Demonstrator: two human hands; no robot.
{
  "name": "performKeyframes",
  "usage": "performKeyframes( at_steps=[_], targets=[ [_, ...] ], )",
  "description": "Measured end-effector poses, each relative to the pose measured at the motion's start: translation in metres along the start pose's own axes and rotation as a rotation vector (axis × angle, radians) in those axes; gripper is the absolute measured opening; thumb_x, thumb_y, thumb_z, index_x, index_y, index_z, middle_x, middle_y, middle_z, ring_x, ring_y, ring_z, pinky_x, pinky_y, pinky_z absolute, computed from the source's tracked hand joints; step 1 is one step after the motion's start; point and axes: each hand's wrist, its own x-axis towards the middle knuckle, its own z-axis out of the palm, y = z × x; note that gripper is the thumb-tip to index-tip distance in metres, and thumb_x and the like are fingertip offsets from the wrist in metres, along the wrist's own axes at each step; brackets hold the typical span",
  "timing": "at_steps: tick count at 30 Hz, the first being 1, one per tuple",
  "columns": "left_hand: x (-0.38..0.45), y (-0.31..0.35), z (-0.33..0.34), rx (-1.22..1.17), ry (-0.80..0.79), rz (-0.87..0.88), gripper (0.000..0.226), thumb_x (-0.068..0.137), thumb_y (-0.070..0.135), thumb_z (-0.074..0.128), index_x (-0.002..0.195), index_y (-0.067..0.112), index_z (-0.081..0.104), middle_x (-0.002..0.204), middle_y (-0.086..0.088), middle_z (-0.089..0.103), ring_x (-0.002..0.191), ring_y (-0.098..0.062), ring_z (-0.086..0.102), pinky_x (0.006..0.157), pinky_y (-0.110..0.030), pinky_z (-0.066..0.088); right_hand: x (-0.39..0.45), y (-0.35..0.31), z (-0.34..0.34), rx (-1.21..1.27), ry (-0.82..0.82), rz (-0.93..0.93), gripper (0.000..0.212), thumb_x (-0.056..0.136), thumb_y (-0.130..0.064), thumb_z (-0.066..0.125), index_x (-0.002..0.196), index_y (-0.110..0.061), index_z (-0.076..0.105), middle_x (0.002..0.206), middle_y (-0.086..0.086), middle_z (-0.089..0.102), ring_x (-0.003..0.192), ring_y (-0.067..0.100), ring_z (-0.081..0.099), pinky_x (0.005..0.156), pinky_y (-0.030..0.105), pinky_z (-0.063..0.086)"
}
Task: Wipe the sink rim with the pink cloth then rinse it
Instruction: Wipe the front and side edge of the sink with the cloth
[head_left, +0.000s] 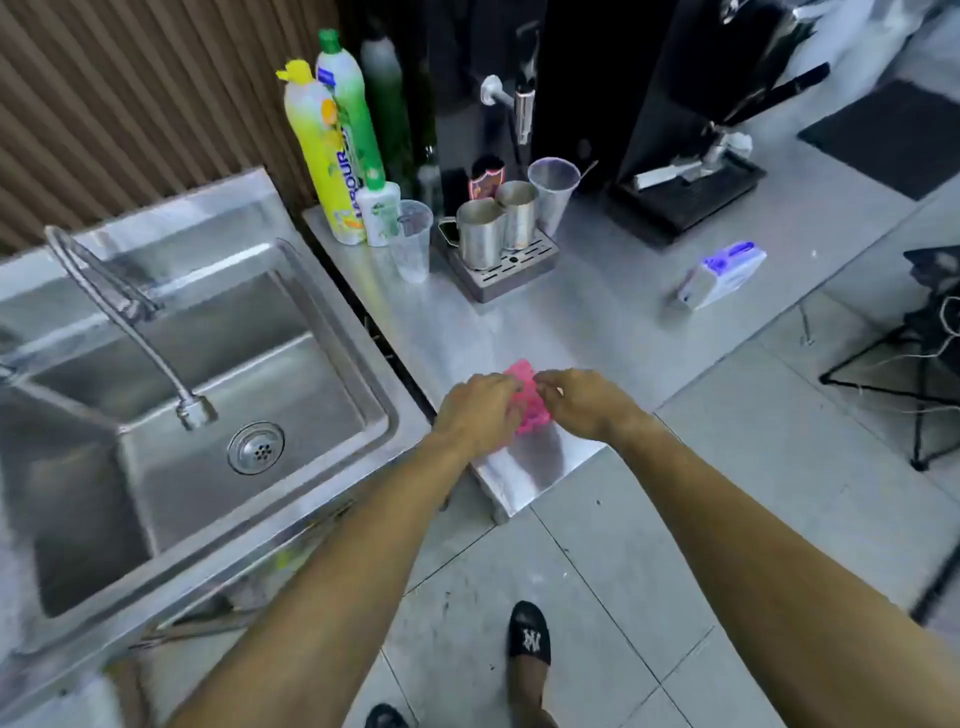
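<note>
I had both hands on the pink cloth (530, 400), which lay bunched on the steel desk (597, 322) close to its front corner, just beside the sink (208, 374). My left hand (480, 410) curled its fingers over the cloth's near side and my right hand (584, 397) pinched its far edge, so each grip was clenched on fabric rather than loose. I judged I held it that way to gather it into a wad that would fit the palm before carrying it across to the sink rim (400, 395), which ran along the desk's left edge and which the cloth was not yet touching. The cloth looked bright pink, crumpled and lumpy, mostly hidden under my fingers; whether it was wet I could not tell. The faucet (130, 322) arched over the basin with no water visibly running, ready for the rinse later. Soap bottles (332, 150), cups and metal jugs (496, 228) stood at the desk's back edge, well apart from my work.
</note>
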Motion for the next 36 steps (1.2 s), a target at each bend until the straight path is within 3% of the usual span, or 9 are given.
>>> performKeyframes(
  at_steps=[5,7,9,12,14,16,20,26,36],
  targets=[
    [0.033,-0.014,0.06,0.181,0.055,0.323,0.032,0.099,0.029,0.052,0.125,0.018,0.066,0.131,-0.005,0.066,0.127,-0.03,0.058,0.107,-0.045,0.046,0.005,0.062,0.043,0.057,0.114,-0.01,0.035,0.105,-0.027,0.037,0.115,-0.005,0.062,0.115,0.014,0.064,0.11,0.038,0.058,0.093,0.048,0.046],
    [0.048,-0.026,0.076,0.292,0.051,0.381,0.044,0.101,0.036,0.048,0.142,0.022,0.055,0.149,-0.003,0.055,0.142,-0.029,0.046,0.117,-0.041,0.035,0.012,0.081,0.063,0.004,0.124,-0.032,0.043,0.102,-0.03,0.03,0.123,-0.005,0.059,0.125,0.012,0.06,0.115,0.038,0.055,0.101,0.052,0.045],
    [0.053,-0.036,0.083,0.286,0.053,0.361,0.053,0.103,0.042,0.04,0.154,0.028,0.041,0.164,0.001,0.038,0.154,-0.027,0.029,0.122,-0.043,0.026,0.015,0.09,0.079,-0.016,0.137,-0.031,0.055,0.104,-0.036,0.025,0.142,-0.005,0.051,0.148,0.013,0.051,0.135,0.039,0.046,0.115,0.053,0.037],
    [0.042,-0.029,0.099,0.168,0.153,0.009,0.057,0.104,0.046,0.035,0.16,0.033,0.031,0.17,0.004,0.023,0.159,-0.023,0.012,0.123,-0.051,0.024,0.018,0.084,0.1,0.011,0.198,0.01,0.064,0.106,-0.039,0.023,0.158,-0.004,0.036,0.167,0.017,0.03,0.155,0.039,0.023,0.128,0.054,0.017],
    [0.03,-0.007,0.107,0.076,0.252,-0.38,0.061,0.105,0.046,0.031,0.162,0.029,0.024,0.172,0.001,0.016,0.16,-0.025,0.004,0.124,-0.05,0.021,0.023,0.074,0.11,-0.011,0.233,-0.003,0.064,0.107,-0.04,0.023,0.16,-0.005,0.031,0.169,0.016,0.024,0.158,0.037,0.017,0.13,0.049,0.008],
    [0.021,0.007,0.11,0.001,0.283,-0.581,0.066,0.104,0.047,0.028,0.164,0.024,0.016,0.173,-0.002,0.01,0.16,-0.027,0.0,0.125,-0.049,0.017,0.028,0.065,0.118,-0.033,0.224,-0.053,0.063,0.108,-0.039,0.024,0.161,-0.005,0.03,0.17,0.016,0.023,0.159,0.035,0.016,0.13,0.044,0.004],
    [0.002,-0.013,0.107,0.032,0.213,-0.422,0.073,0.101,0.057,0.025,0.165,0.022,0.015,0.173,-0.009,0.008,0.16,-0.032,0.002,0.125,-0.048,0.019,0.034,0.064,0.126,-0.098,0.245,-0.132,0.061,0.109,-0.038,0.026,0.161,-0.006,0.029,0.17,0.014,0.023,0.159,0.032,0.016,0.131,0.043,0.005],
    [0.005,-0.038,0.109,0.215,0.234,-0.08,0.082,0.097,0.057,0.045,0.162,0.011,0.025,0.17,-0.016,0.016,0.159,-0.036,0.008,0.127,-0.057,0.011,0.037,0.066,0.134,-0.141,0.344,-0.148,0.06,0.11,-0.037,0.026,0.161,-0.006,0.029,0.17,0.013,0.022,0.16,0.031,0.016,0.132,0.044,0.007],
    [0.017,-0.035,0.111,0.161,0.296,-0.173,0.067,0.1,0.041,0.042,0.16,0.012,0.033,0.168,-0.012,0.028,0.157,-0.033,0.019,0.127,-0.054,0.016,0.039,0.07,0.138,-0.217,0.374,-0.176,0.061,0.11,-0.036,0.024,0.162,-0.004,0.026,0.171,0.015,0.019,0.16,0.032,0.013,0.131,0.048,0.01]
  ],
)
